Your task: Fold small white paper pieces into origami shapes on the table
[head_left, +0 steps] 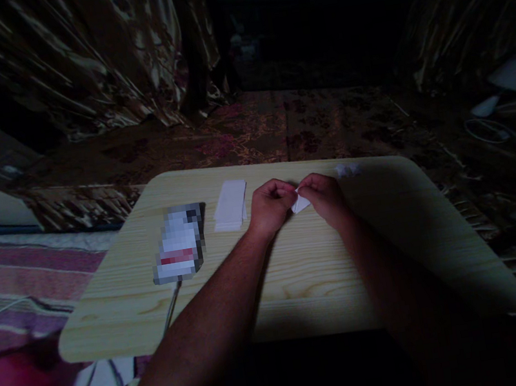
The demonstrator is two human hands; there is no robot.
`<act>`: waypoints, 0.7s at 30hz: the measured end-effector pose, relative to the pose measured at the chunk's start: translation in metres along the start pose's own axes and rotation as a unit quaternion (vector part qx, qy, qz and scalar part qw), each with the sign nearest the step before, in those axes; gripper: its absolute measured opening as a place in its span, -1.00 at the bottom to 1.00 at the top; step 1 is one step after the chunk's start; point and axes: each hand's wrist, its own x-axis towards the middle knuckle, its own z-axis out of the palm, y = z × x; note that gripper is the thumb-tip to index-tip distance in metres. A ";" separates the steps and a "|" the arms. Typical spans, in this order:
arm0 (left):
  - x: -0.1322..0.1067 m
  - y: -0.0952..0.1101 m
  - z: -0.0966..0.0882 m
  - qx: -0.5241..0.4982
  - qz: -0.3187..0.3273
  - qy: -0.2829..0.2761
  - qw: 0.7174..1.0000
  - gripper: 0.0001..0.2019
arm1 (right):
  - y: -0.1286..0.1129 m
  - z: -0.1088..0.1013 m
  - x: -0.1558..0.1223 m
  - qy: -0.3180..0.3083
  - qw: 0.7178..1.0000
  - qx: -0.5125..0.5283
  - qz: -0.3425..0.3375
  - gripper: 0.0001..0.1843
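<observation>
From my distant seat, I see left hand (270,209) and right hand (326,195) pinching the small white paper (301,203); folding seems underway, next needing even pressure.

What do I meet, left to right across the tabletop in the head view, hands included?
Pixelated flat object → white paper stack → left hand → held white piece → right hand → small pale pieces.
</observation>
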 end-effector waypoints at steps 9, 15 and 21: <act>0.000 0.001 0.000 -0.013 0.005 0.007 1.000 -0.83 | -0.001 0.000 -0.001 -0.029 0.999 0.035 0.004 -0.90; 0.001 0.001 0.000 -0.027 0.000 0.006 1.000 -0.83 | -0.001 0.000 -0.001 -0.027 0.999 0.028 0.009 -0.85; -0.001 0.003 -0.003 0.017 0.008 -0.031 0.999 -0.87 | -0.003 -0.002 -0.001 -0.025 0.998 -0.056 -0.005 -0.85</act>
